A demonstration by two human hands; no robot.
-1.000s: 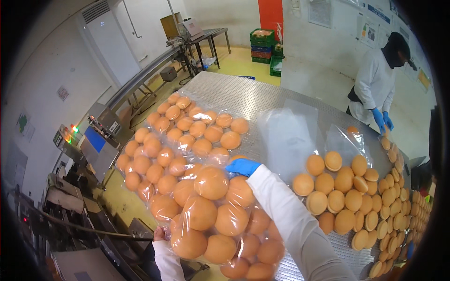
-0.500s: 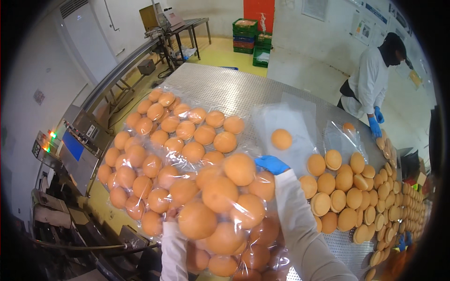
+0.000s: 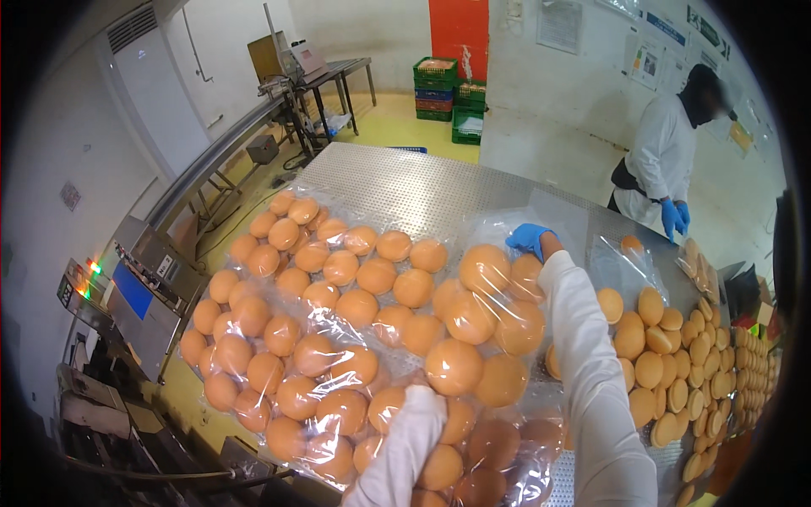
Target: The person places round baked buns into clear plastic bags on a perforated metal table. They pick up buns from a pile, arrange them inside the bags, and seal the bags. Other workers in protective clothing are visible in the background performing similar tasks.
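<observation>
In the middle a clear plastic bag of round orange-brown buns (image 3: 454, 367) is lifted above other bagged buns. My right hand (image 3: 528, 239), in a blue glove, is closed on the far right end of this bag. At the bag's near left corner is my left hand (image 3: 414, 379); its fingers are hidden by plastic and buns. More clear bags of buns (image 3: 340, 268) lie flat on the left part of the metal table, their plastic overlapping. Darker-looking bagged buns (image 3: 494, 444) lie close to me, below the lifted bag.
Many loose buns (image 3: 649, 370) cover the right side of the perforated metal table (image 3: 380, 182). A flat empty plastic bag (image 3: 625, 264) lies beyond them. Across the table stands a co-worker (image 3: 663, 152) in white with blue gloves. A conveyor (image 3: 215, 135) runs along the left; stacked crates (image 3: 435, 89) stand behind.
Both my hands have moved right with the bag of buns, my right hand also farther away. The lone bun on the plastic sheet is now out of sight. The co-worker's hands have come together.
</observation>
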